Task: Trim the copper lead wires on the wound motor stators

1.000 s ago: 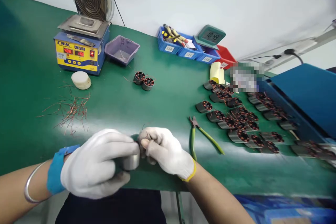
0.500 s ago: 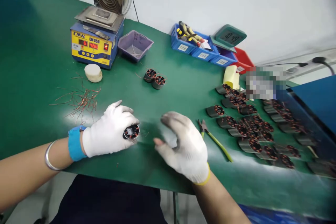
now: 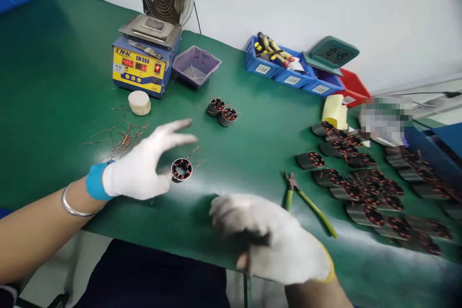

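A small motor stator point(image 3: 181, 170), a metal ring with black and copper windings and loose wire ends, stands on the green table point(image 3: 252, 159). My left hand point(image 3: 144, 163), in a white glove, is open beside it with fingers spread and the thumb close to its left side; whether they touch I cannot tell. My right hand point(image 3: 270, 236), also gloved, is smeared by motion near the table's front edge. Its fingers are curved and the thumb stands apart, with nothing visible between them. Green-handled cutting pliers point(image 3: 310, 204) lie just beyond that hand.
Two stators point(image 3: 222, 111) stand further back. Copper wire scraps point(image 3: 128, 138) lie left, near a round white pad point(image 3: 139, 103), a blue-yellow heating unit point(image 3: 144, 62) and a purple tray point(image 3: 197, 65). Several stators point(image 3: 364, 187) crowd the right. Blue tool bins point(image 3: 263, 68) and a clock point(image 3: 335, 52) stand behind.
My left hand has let go of the stator, which now stands on the table, and its fingers have spread. My right hand has moved nearer to the front edge. The view has shifted slightly.
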Demonstrator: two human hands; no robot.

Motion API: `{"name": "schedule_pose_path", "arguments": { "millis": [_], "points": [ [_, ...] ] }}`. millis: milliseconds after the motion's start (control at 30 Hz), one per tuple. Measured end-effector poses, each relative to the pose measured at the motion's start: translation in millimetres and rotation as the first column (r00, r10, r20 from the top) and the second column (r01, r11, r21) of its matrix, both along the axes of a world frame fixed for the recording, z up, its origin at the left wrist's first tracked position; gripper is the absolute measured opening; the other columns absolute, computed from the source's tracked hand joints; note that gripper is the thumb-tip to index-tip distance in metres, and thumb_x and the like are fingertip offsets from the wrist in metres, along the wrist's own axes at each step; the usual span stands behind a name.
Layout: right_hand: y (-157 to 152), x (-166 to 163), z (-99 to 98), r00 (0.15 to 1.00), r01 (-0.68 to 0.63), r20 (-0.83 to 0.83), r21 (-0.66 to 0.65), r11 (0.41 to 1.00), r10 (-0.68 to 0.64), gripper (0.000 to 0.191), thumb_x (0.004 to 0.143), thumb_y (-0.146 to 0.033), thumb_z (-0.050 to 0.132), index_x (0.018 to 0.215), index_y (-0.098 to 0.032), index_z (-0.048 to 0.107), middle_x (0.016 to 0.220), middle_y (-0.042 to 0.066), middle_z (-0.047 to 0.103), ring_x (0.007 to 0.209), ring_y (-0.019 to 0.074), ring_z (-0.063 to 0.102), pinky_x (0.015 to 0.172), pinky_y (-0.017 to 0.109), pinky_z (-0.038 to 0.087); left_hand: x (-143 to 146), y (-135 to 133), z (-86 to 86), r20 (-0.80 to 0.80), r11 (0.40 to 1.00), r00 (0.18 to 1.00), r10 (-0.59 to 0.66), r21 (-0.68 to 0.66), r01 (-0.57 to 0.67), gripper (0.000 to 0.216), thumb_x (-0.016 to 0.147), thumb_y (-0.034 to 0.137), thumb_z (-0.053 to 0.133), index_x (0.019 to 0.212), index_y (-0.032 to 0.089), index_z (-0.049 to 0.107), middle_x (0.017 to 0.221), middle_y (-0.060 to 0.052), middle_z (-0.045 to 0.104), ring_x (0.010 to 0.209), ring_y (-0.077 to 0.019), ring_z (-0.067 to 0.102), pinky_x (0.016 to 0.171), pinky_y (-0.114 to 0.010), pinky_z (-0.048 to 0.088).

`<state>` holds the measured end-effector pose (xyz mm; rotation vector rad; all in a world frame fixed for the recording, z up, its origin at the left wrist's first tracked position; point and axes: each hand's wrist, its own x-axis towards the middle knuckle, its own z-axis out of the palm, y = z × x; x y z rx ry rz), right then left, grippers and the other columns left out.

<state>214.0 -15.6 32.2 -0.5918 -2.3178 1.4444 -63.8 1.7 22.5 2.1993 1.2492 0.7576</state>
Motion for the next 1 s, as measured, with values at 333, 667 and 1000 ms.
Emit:
{"name": "schedule_pose_path", "arguments": {
  "millis": [333, 667, 1000],
  "points": [
    [35, -61, -26.8, 0.742, 0.670, 0.175, -0.165, 0.724, -0.647, 0.067, 0.074, -0.028, 0.065, 0.138, -0.023, 0.045, 0.099, 0.004, 0.068, 0.094, 0.0227, 0.064, 0.083, 0.039, 0.051, 34, -7, -23.6, -0.124, 0.966, 0.974, 0.189, -0.158, -0.207, 0.082, 0.072, 0.034, 0.066, 0.145, 0.015, 0.031, 0.112, -0.012, 0.068, 0.102, -0.0307, 0.065, 0.087, -0.044, 0.053],
    [40, -49, -7.5, 0.637, 0.694, -0.034, -0.408, 0.593, -0.770, 0.054, 0.071, -0.027, 0.061, 0.123, -0.020, 0.050, 0.076, 0.000, 0.062, 0.068, 0.0153, 0.059, 0.060, 0.029, 0.049, 31, -10, -21.6, -0.226, 0.995, 0.973, -0.049, -0.092, 0.029, 0.081, 0.071, 0.020, 0.056, 0.146, 0.009, 0.028, 0.110, -0.012, 0.067, 0.096, -0.0305, 0.065, 0.083, -0.043, 0.053],
    [10, -55, -33.6, 0.782, 0.624, 0.243, -0.306, 0.719, -0.574, 0.059, 0.075, -0.017, 0.061, 0.133, -0.023, 0.051, 0.079, -0.003, 0.064, 0.070, 0.0131, 0.061, 0.068, 0.028, 0.049, 39, -6, -25.7, 0.089, 0.957, 0.982, 0.170, -0.252, -0.143, 0.009, 0.087, 0.022, 0.047, 0.084, 0.021, 0.056, 0.083, -0.001, 0.064, 0.079, -0.0170, 0.062, 0.074, -0.032, 0.051]
  ]
}}
